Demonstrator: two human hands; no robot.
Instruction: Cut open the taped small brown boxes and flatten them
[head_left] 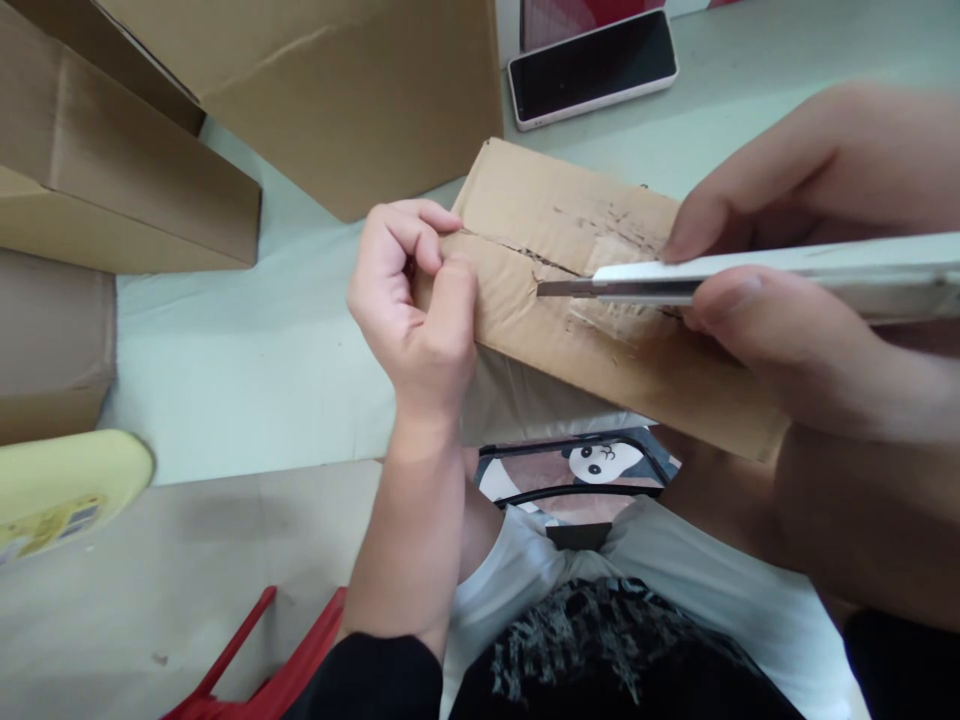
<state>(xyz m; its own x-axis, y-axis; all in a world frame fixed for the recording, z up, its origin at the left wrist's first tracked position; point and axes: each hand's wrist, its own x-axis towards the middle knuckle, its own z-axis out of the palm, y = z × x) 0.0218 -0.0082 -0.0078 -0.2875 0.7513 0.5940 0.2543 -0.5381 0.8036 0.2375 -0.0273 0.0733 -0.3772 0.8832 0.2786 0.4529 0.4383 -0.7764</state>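
A flat brown cardboard box [540, 340] lies tilted in front of me, partly over the table's near edge. A dark, ragged seam runs along its top, with clear tape and torn marks near the middle. My left hand [420, 300] is closed on the box's left end, thumb and fingers gripping at the seam. In my right hand [810, 260] is a white box cutter [795, 270], pinched between thumb and fingers. Its extended blade points left and lies over the box top beside the seam; whether the tip touches the cardboard I cannot tell.
Large cardboard boxes [360, 90] stand at the back and left of the pale green table [255, 380]. A smartphone [592, 70] lies behind the box. At the left edge is a yellow-green object [67, 480]. Below are a red stool [247, 670] and a panda-printed item [600, 465].
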